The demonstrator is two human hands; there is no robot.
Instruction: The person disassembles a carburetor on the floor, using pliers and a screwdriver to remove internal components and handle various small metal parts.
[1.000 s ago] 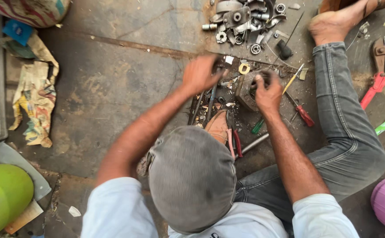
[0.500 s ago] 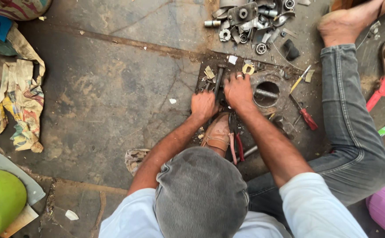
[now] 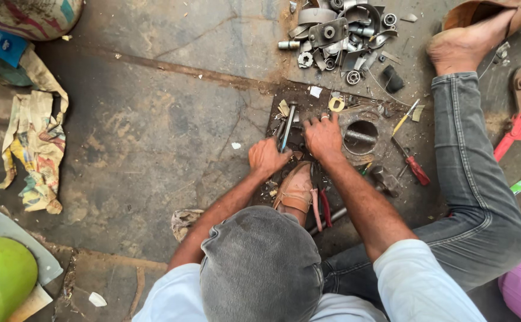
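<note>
Head view: crumpled printed paper (image 3: pixel 34 149) lies well left of both hands (image 3: pixel 323 138)

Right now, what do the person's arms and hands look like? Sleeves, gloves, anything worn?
Both hands are bare: no gloves on the left hand or the right hand. A ring shows on a right-hand finger; no watch is visible. Forearms are uncovered; short white sleeves end above the elbows. Grey cap and grey jeans too.
</note>
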